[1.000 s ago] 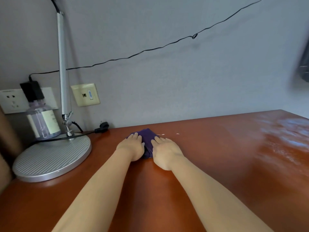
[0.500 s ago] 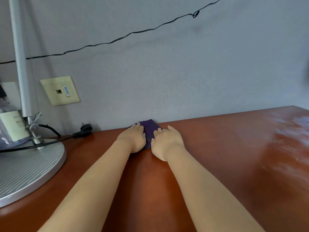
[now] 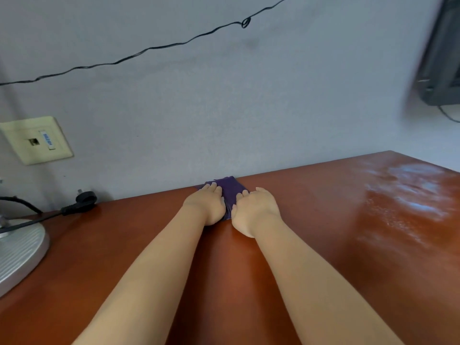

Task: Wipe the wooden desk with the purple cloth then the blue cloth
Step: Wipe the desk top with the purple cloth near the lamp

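Note:
A folded purple cloth lies on the reddish-brown wooden desk, right against the wall at the desk's back edge. My left hand presses flat on its left part with fingers straight. My right hand presses on its right part, fingers forward. Most of the cloth is hidden under both palms; only a strip between and beyond the fingers shows. No blue cloth is in view.
A silver round lamp base sits at the left edge, with a black cable and plug lying by the wall. A cream wall socket is above. A dark blurred object hangs at upper right. The desk's right part shows pale glare.
Both hands have pushed the purple cloth away from me until it meets the wall. The view has shifted right, so the lamp pole and bottle have left the frame.

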`<state>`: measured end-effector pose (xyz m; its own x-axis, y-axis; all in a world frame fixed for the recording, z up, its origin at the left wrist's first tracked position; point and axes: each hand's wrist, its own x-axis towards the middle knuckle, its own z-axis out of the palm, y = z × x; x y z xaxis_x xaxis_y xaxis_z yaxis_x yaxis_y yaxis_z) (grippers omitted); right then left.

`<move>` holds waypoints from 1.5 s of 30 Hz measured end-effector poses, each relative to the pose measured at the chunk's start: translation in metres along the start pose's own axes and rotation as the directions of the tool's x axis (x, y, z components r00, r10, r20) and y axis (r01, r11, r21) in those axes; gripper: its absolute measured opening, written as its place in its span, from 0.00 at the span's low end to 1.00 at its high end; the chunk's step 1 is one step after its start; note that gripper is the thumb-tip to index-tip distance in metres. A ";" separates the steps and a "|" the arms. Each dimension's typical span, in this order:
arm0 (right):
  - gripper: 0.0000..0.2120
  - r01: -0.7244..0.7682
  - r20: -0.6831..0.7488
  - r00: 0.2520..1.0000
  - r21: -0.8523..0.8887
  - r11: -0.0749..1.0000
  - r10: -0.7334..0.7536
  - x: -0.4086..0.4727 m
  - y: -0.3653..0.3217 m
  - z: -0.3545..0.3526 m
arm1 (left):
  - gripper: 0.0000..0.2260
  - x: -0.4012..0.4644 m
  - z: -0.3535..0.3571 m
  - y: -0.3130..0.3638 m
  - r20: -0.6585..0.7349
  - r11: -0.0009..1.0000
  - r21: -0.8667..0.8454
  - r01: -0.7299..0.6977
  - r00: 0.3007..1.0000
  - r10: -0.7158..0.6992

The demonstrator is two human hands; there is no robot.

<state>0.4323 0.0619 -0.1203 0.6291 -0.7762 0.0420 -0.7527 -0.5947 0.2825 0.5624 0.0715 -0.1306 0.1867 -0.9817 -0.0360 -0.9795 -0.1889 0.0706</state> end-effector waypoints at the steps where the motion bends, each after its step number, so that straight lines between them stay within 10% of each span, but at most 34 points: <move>1: 0.21 0.000 0.005 1.000 -0.007 1.000 0.000 -0.002 0.001 -0.001 | 0.21 -0.003 0.001 0.002 0.004 1.000 -0.004 0.004 1.000 -0.004; 18: 0.17 0.011 -0.001 1.000 0.220 0.976 -0.011 -0.072 -0.043 -0.020 | 0.24 -0.107 0.007 0.004 0.033 0.988 0.013 0.152 0.988 -0.152; 45: 0.15 -0.104 -0.091 0.989 0.092 0.990 0.112 0.020 0.029 0.019 | 0.22 0.029 -0.006 0.038 0.011 0.997 0.054 -0.053 0.999 0.052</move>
<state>0.4195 0.0256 -0.1292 0.5556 -0.8158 0.1608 -0.8287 -0.5275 0.1874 0.5309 0.0360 -0.1227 0.1347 -0.9899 -0.0436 -0.9906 -0.1356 0.0190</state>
